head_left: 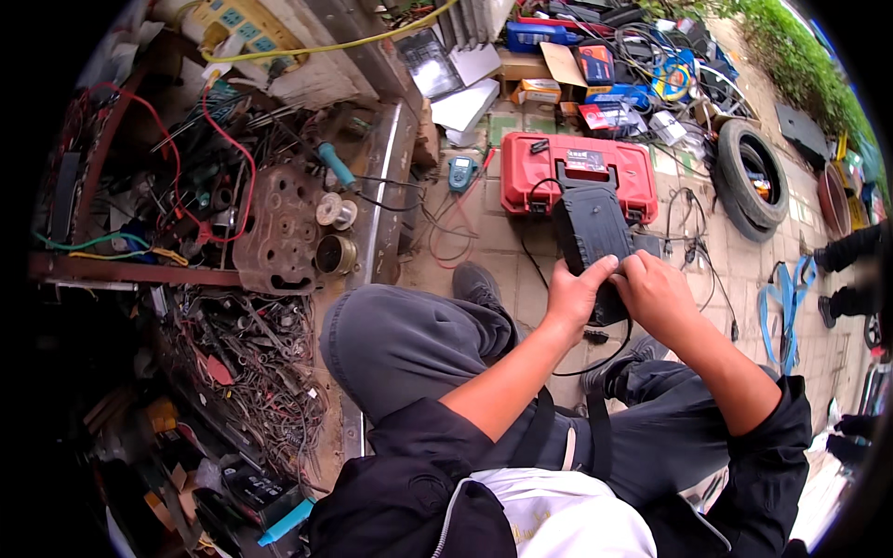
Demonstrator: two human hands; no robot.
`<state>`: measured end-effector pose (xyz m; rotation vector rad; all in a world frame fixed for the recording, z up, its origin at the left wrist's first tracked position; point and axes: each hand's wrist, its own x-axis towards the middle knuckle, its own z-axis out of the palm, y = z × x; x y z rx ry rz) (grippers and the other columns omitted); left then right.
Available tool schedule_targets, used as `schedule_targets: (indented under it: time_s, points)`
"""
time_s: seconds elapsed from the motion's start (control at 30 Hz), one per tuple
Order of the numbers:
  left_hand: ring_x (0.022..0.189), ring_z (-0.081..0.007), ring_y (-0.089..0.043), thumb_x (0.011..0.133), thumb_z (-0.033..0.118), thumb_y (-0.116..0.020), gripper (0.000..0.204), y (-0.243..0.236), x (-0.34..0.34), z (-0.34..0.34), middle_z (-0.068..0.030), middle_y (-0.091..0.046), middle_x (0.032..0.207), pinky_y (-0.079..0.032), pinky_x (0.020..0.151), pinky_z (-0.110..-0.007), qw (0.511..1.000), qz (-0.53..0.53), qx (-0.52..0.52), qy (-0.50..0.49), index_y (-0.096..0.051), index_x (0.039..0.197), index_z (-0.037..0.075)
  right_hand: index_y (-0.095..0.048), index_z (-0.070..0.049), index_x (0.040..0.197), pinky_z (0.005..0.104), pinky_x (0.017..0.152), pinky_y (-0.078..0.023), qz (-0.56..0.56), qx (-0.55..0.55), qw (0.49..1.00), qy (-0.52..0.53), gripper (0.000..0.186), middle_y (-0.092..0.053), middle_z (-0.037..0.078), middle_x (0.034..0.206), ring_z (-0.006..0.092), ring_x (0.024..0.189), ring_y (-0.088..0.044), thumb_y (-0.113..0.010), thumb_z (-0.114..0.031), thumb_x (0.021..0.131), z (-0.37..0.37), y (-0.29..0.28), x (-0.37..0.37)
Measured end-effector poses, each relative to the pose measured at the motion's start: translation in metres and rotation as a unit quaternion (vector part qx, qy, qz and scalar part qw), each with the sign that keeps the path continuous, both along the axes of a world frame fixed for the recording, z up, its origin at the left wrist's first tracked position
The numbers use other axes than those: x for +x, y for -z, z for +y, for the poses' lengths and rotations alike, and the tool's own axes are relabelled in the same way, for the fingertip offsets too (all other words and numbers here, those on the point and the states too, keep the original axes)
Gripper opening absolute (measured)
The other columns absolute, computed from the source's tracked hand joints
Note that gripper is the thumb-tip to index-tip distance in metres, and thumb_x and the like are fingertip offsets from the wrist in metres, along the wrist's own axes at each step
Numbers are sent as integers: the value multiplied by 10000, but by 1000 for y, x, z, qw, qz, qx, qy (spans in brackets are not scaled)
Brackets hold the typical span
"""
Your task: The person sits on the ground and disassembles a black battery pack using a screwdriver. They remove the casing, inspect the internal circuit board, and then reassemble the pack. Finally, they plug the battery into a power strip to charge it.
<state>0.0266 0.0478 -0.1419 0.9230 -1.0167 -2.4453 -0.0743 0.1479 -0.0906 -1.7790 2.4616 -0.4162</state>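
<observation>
Paved ground (744, 265); my left grip (579, 296) and right grip (655, 290) both clasp a matte black, oblong, corded device (587, 226), overlapping, in view, a closed red toolbox (523, 177), contents hidden.

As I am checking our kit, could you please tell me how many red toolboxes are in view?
1: the toolbox is on the paving, partly covered by the black device in the left hand; others may be hidden in the pile.
</observation>
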Motion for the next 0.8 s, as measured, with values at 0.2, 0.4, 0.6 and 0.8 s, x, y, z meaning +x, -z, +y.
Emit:
schedule_targets:
  time_s: [0.2,0.4,0.6,0.8]
  points:
    - [790,-140,-625,814,242,-721,320,8,0,0,-59,-663,910,-505,730,-292,999,-31,-23,-8,-627,989,-8,-562,-85,812,409,531,-505,32,13,998,-43,167,-578,91,712,296,611,-622,-583,-236,882,-2,2,2]
    - [910,-188,-638,804,253,-735,432,19,21,-29,-106,-655,974,-523,799,-312,994,-105,6,42,-603,1081,-50,-643,-100,877,420,584,-522,-40,81,994,-58,226,-628,123,751,309,692,-654,-643,-306,785,-29,7,4]
    - [858,-170,-636,847,173,-692,367,16,9,-15,-86,-631,1014,-525,764,-290,994,-87,-16,56,-554,1117,-35,-570,-39,790,407,496,-501,-13,29,996,-83,167,-627,108,665,291,585,-653,-577,-205,773,0,20,3]
    - [855,-178,-639,850,170,-690,363,16,5,-6,-96,-632,1019,-528,758,-304,990,-105,-35,91,-543,1116,-31,-621,-61,690,421,472,-494,-43,76,994,-64,254,-640,120,599,308,529,-643,-584,-292,788,10,21,3]
